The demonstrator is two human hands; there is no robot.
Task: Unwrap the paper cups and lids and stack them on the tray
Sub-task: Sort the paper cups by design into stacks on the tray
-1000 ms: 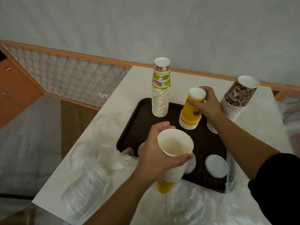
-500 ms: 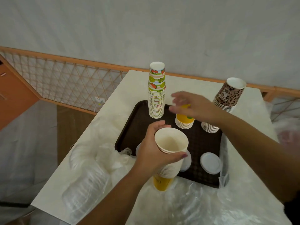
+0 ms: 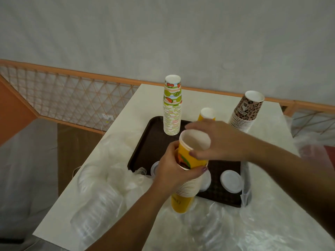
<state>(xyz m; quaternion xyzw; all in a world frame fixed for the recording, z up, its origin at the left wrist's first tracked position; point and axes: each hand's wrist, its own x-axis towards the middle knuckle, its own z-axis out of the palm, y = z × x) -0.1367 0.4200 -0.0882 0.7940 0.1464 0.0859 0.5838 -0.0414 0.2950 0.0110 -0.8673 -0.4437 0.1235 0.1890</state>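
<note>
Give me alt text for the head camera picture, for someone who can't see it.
A person's left hand holds a stack of yellow paper cups while the right hand grips the top cup, above a dark brown tray. Fruit-print and leopard-print cup stacks stand behind, with white lids and loose plastic wrap.

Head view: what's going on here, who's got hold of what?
A person is sorting paper cups onto a brown tray. The left hand grips a stack of yellow cups near the tray's front edge, and the right hand pinches the top cup, partly lifted from the stack. On the tray stand a fruit-print stack, a short yellow stack and a leopard-print stack, with white lids lying flat. Loose plastic wrap lies around.
</note>
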